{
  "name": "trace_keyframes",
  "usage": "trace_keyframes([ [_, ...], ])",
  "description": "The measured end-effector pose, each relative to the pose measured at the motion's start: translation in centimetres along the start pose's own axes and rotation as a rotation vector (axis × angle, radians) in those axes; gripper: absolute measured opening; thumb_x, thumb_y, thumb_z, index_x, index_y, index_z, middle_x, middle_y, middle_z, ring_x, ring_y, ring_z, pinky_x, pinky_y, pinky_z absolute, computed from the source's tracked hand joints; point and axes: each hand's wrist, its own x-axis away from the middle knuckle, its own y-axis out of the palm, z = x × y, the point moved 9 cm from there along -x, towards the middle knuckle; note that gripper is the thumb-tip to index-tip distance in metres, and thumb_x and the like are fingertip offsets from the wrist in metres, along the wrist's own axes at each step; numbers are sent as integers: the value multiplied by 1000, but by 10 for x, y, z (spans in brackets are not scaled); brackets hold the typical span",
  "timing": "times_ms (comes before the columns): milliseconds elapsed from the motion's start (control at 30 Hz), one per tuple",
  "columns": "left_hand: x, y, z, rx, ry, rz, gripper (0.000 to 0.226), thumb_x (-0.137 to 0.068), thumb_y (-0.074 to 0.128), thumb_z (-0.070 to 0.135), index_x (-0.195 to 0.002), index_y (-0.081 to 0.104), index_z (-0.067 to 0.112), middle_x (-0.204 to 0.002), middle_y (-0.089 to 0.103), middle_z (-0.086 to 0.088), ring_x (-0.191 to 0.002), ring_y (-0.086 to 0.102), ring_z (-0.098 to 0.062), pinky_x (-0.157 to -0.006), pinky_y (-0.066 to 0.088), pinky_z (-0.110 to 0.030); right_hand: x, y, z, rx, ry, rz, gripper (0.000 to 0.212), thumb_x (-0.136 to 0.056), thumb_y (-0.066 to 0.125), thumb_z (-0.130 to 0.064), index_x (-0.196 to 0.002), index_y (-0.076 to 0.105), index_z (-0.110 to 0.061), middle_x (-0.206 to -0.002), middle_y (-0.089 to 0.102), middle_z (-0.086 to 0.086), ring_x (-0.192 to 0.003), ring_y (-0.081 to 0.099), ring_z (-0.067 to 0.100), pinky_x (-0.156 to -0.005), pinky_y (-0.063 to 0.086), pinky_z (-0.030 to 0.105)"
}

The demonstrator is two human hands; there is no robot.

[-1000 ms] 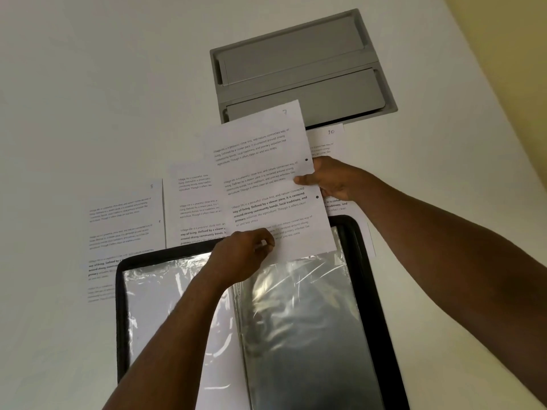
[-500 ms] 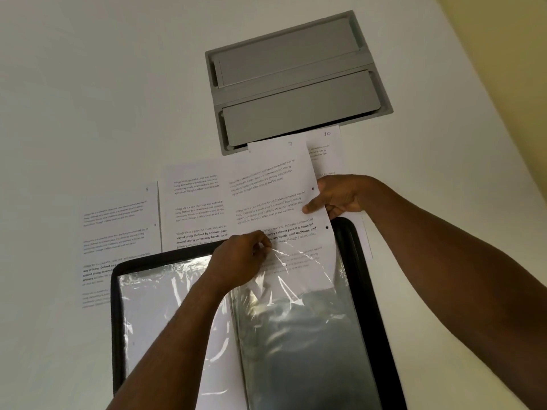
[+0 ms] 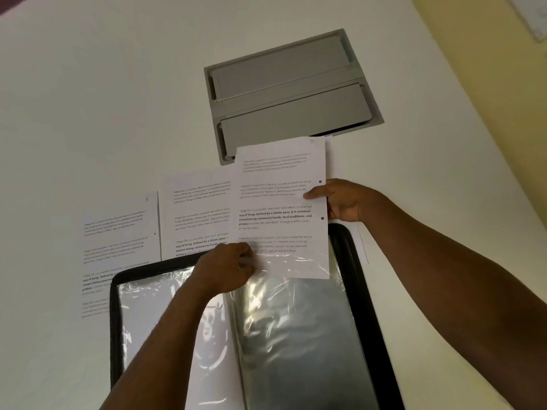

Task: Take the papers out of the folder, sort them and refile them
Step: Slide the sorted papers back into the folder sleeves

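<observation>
A printed sheet (image 3: 281, 208) is held between the two hands, its lower end tucked inside the mouth of a clear sleeve (image 3: 293, 321) of the open folder (image 3: 367, 306); its right edge, by two punched holes, is pinched by the right hand (image 3: 340, 199), thumb on top and fingers behind; the top edge of the sleeve, beside the sheet's lower left corner, seems to be pinched by the left hand (image 3: 228, 270), fingers curled, though the film is too shiny for the grip to be made out for sure. Below the left hand, the folder's left page (image 3: 142, 315) is seen, glossy and pale; the folder lies flat on the white table (image 3: 88, 113). To the left of the left hand two more sheets (image 3: 121, 232) are laid side by side, partly covered by the folder's top edge; under the right hand the edge of another sheet (image 3: 362, 247) shows. Beyond both hands a grey hatch (image 3: 290, 93) is set flush in the table.
</observation>
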Motion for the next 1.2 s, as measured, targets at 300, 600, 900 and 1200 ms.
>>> trace_keyframes([
  [300, -5, 2, 5, 188, 39, 43, 7, -89, 63, 26, -90, 64, 33, -92, 66, 16, -91, 62, -7, -82, 50, -29, 3, 27, 18, 269, 135, -163, 35, -85, 71, -6, -119, 63, -8, -117, 69, 12, -111, 65, 26, -97, 51, 46],
  [600, -5, 4, 15, 331, 65, 58, 7, -90, 64, 28, -89, 69, 23, -80, 70, 0, -76, 66, -16, -72, 51, -31, 3, 11, 3, 223, 28, 1, 36, -87, 70, -28, -118, 63, -10, -114, 70, 10, -100, 68, 19, -86, 57, 36],
  [900, -6, 4, 20, 346, 62, 60, 8, -92, 61, 21, -89, 68, 20, -81, 69, 9, -77, 63, -7, -66, 44, -19, 10, 8, 5, 691, 101, -15, 42, -82, 75, -37, -115, 65, -12, -103, 72, 9, -78, 60, 15, -66, 51, 24],
  [1200, -5, 4, 21, 339, 98, 73, 10, -93, 60, 22, -91, 69, 18, -82, 68, 9, -76, 62, -4, -65, 43, -12, 4, 13, 1, 928, 46, -57, 56, -73, 82, -40, -115, 66, -7, -113, 68, 16, -84, 60, 23, -61, 47, 27],
])
